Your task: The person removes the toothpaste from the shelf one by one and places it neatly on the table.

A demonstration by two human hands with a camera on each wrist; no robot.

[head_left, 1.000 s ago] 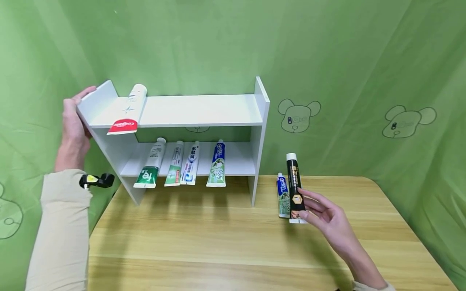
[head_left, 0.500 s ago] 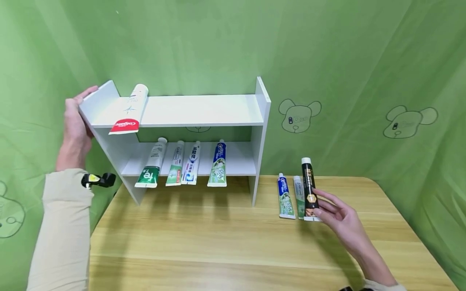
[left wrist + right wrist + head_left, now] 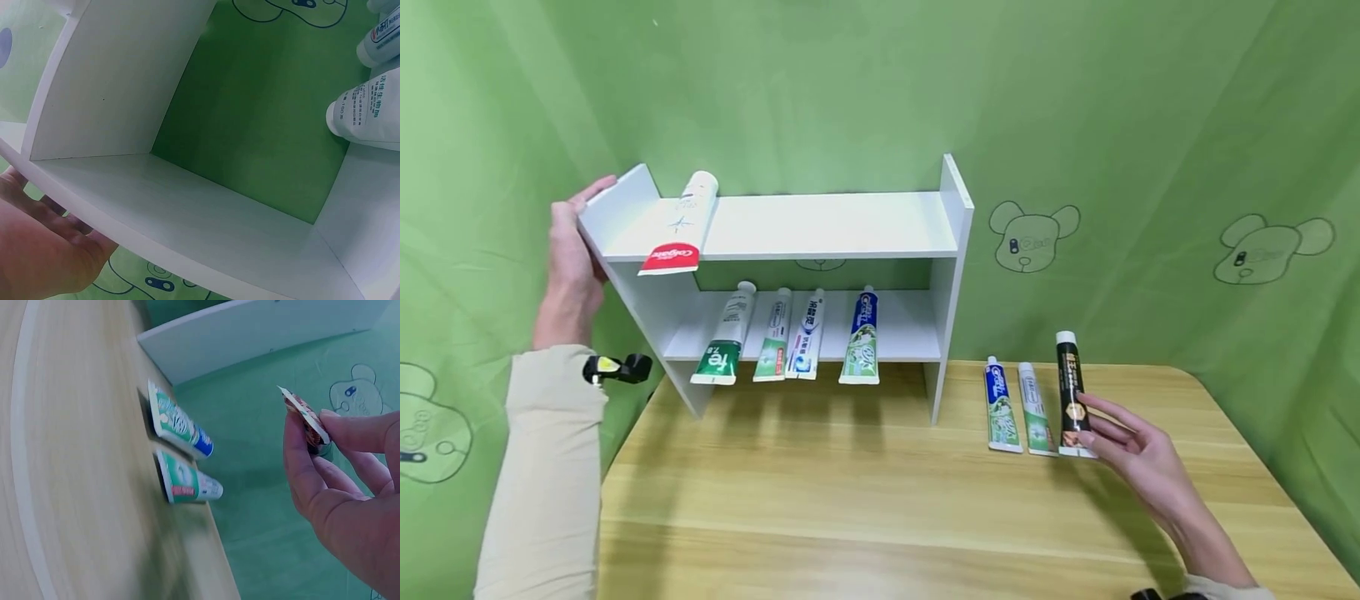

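My right hand [image 3: 1093, 429] pinches the crimped bottom end of a black toothpaste tube [image 3: 1070, 390] and holds it upright just over the wooden table [image 3: 865, 500]; the right wrist view shows thumb and fingers [image 3: 300, 456] closed on the black tube [image 3: 306, 422]. Left of it, a blue-green tube [image 3: 1002, 406] and a green-white tube [image 3: 1034, 410] lie flat side by side. My left hand [image 3: 574, 250] presses flat against the outer left side panel of the white two-level shelf [image 3: 820, 225], fingertips at its top edge. In the left wrist view, the palm [image 3: 44, 250] lies behind the shelf panel [image 3: 125, 81].
A red-and-white tube [image 3: 679, 225] lies on the shelf's top board. Several tubes [image 3: 790, 337] lie in a row on the lower board, caps toward the back. Green cloth with bear drawings hangs behind and at both sides. The table's right edge [image 3: 1262, 467] is close to my right hand.
My right hand has carried the black tube to the right, uncovering the green-white tube beside the blue-green one. The left hand has stayed on the shelf's side.
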